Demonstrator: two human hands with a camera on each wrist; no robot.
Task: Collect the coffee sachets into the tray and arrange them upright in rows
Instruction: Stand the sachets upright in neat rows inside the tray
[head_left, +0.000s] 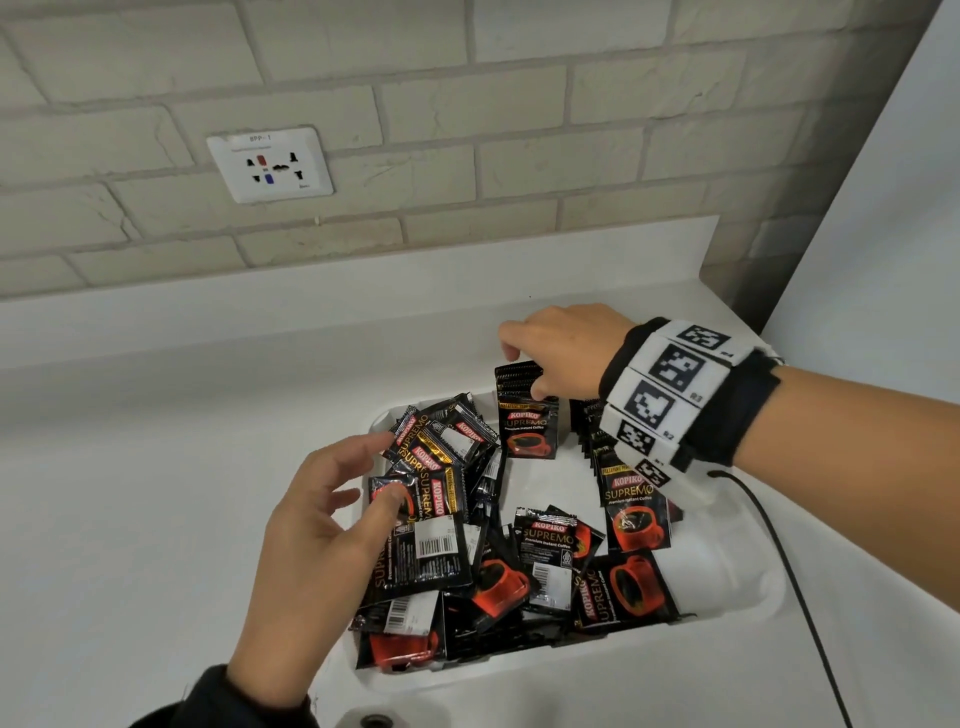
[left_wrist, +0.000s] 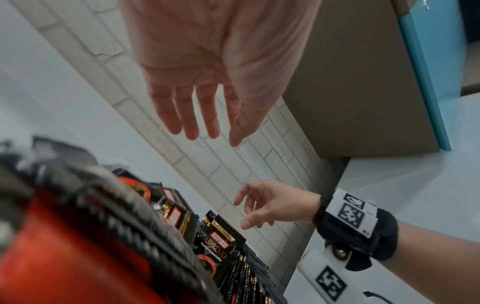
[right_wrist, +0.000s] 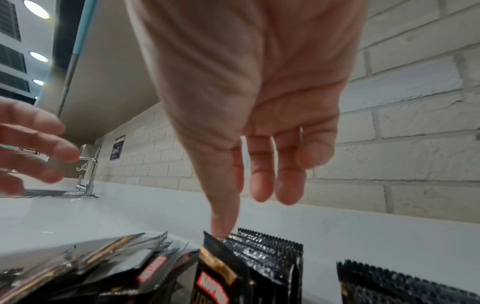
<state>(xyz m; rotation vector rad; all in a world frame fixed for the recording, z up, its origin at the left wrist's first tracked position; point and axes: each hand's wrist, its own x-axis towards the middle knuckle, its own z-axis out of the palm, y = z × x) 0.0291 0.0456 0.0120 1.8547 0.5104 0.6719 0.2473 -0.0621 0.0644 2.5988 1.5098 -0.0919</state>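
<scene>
A white tray (head_left: 748, 603) on the counter holds black Kopiko Supremo coffee sachets. Most lie in a loose pile (head_left: 441, 525) across its left and front. One upright row (head_left: 525, 415) stands at the tray's back, and a second upright row (head_left: 634, 514) stands on the right. My right hand (head_left: 522, 371) hovers over the back row (right_wrist: 259, 257); its thumb touches the top edge of the front sachet and the fingers (right_wrist: 262, 185) hang loose above. My left hand (head_left: 379, 467) is spread over the pile's left side, thumb resting on a sachet, gripping nothing (left_wrist: 207, 127).
A brick wall with a socket plate (head_left: 270, 163) rises behind the white counter (head_left: 156, 467). A cabinet panel (head_left: 883, 208) stands at the right. A black cable (head_left: 779, 545) trails from my right wristband. A tap (right_wrist: 88, 174) and sink lie further left.
</scene>
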